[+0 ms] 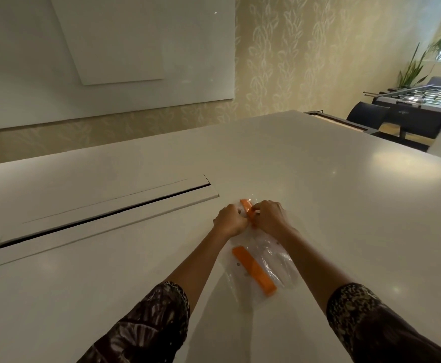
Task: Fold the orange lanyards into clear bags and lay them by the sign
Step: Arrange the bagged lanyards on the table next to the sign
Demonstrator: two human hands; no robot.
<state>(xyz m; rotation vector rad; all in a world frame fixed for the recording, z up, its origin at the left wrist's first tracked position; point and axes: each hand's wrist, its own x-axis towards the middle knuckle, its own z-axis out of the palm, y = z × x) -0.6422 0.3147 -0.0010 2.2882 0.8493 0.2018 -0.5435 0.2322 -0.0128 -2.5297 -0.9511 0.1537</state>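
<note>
My left hand [228,220] and my right hand [268,217] meet over a folded orange lanyard [247,206] inside a clear bag [253,199] on the white table [319,192]. Both hands pinch the bag and lanyard between them; the fingers hide most of it. Nearer to me, between my forearms, a second folded orange lanyard [253,269] lies flat in another clear bag [277,263]. No sign is in view.
A long cable slot with a white lid [104,216] is set into the table left of my hands. A whiteboard [135,48] hangs on the far wall. A foosball table [421,100], a dark chair [366,116] and plants [418,64] stand at the far right.
</note>
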